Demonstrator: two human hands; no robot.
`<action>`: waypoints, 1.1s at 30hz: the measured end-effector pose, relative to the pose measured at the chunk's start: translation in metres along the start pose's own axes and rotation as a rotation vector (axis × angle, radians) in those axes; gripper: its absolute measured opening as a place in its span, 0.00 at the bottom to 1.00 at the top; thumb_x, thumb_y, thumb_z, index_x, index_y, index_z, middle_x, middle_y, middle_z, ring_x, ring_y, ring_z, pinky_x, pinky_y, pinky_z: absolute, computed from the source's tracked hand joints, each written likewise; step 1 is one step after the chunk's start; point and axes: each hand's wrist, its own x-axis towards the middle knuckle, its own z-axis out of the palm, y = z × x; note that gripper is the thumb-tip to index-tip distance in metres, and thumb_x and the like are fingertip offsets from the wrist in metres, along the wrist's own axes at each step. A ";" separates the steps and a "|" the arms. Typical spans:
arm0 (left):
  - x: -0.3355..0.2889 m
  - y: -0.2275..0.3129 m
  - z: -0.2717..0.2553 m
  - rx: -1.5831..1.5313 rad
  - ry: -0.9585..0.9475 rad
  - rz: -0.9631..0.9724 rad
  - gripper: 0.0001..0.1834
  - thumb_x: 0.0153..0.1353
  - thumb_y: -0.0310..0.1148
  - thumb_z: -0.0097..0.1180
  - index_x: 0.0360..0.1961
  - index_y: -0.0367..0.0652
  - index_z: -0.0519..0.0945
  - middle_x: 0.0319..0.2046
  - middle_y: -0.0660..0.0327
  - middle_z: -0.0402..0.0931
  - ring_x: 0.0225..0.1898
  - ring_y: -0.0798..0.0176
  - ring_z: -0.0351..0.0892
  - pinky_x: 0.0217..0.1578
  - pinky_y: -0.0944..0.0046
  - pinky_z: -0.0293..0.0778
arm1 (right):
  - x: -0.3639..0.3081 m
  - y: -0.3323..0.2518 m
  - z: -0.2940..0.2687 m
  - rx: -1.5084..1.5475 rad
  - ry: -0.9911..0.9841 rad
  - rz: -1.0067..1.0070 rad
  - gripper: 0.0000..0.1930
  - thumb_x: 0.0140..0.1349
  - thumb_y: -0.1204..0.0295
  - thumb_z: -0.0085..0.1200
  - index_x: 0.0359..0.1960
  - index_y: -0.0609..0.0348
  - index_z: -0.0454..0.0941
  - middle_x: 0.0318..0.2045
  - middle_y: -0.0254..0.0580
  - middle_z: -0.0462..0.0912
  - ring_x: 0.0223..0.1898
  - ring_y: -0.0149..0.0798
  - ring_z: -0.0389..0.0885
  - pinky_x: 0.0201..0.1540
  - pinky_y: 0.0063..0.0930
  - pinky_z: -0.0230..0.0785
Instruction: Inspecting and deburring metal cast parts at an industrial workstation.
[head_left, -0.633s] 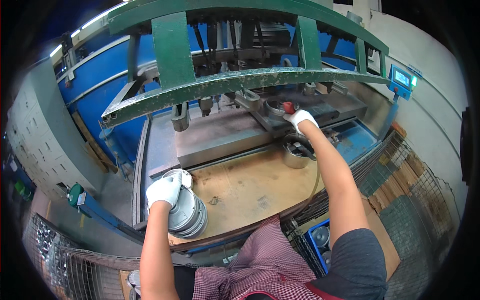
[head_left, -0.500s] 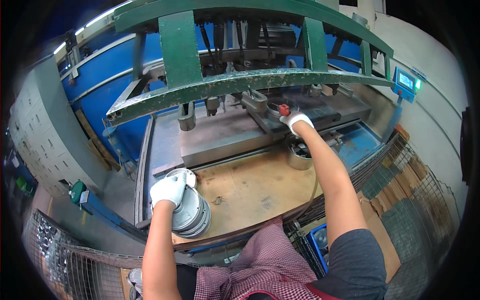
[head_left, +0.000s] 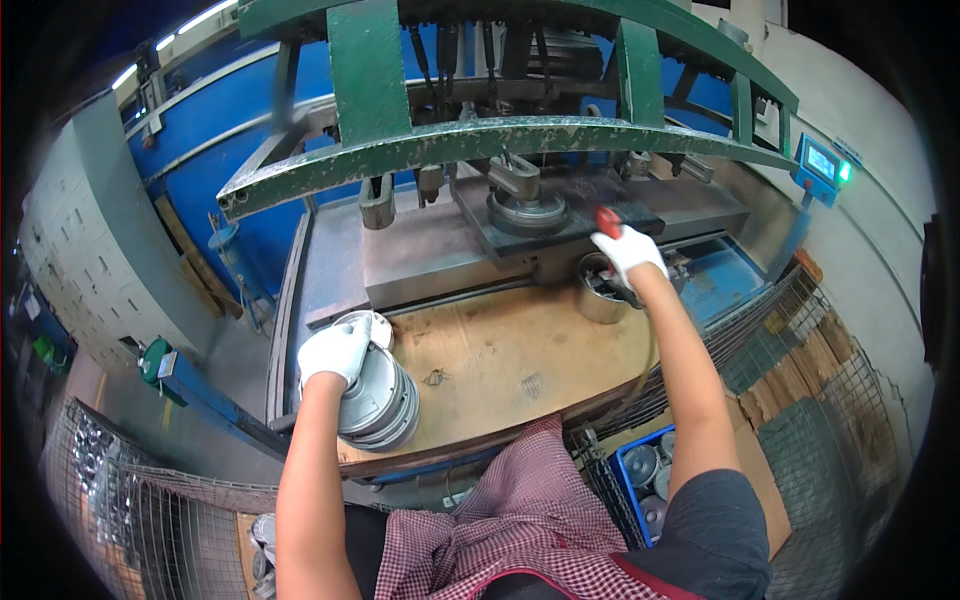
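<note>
My white-gloved left hand (head_left: 335,354) is closed at the far rim of a round grey metal disc (head_left: 372,400), the top one of a stack on the tabletop. A smaller ring-like edge (head_left: 372,325) shows beyond the fingers. In my gloved right hand (head_left: 632,252) is a red spray gun (head_left: 608,222), upright above a metal pot (head_left: 601,306); a thin hose hangs below the hand. Left of the gun, a round metal piece (head_left: 528,214) sits on the dark plate (head_left: 490,235) of the machine.
A green machine frame (head_left: 440,140) with hanging clamps spans above the metal bed. The stack and pot stand on a brown worktop (head_left: 480,370). At the right are a control screen (head_left: 822,163), a wire cage (head_left: 850,420) and a blue crate (head_left: 640,470) of round metal parts.
My right hand has drawn back from the machine plate with the red spray gun, uncovering the round metal piece. The left hand stays at the stack. My view has shifted slightly.
</note>
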 end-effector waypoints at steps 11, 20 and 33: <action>-0.003 0.004 -0.001 -0.040 0.042 0.022 0.35 0.68 0.60 0.28 0.51 0.48 0.82 0.50 0.50 0.79 0.53 0.46 0.77 0.56 0.56 0.68 | -0.137 0.182 -0.022 -0.305 0.264 0.485 0.30 0.53 0.45 0.61 0.51 0.54 0.80 0.44 0.53 0.82 0.48 0.54 0.80 0.50 0.44 0.72; -0.007 0.007 -0.004 -0.033 0.033 -0.015 0.32 0.67 0.56 0.27 0.51 0.53 0.82 0.53 0.54 0.78 0.55 0.49 0.76 0.57 0.56 0.67 | -0.166 0.114 0.039 0.125 0.725 0.275 0.21 0.59 0.63 0.62 0.52 0.58 0.79 0.48 0.49 0.81 0.48 0.45 0.81 0.51 0.37 0.72; -0.009 0.007 -0.009 -0.082 -0.011 -0.009 0.35 0.68 0.59 0.28 0.48 0.48 0.83 0.50 0.52 0.80 0.54 0.49 0.77 0.56 0.56 0.68 | -0.037 -0.188 0.096 0.202 -0.006 -0.447 0.21 0.60 0.53 0.55 0.47 0.56 0.81 0.46 0.54 0.82 0.49 0.55 0.78 0.51 0.42 0.70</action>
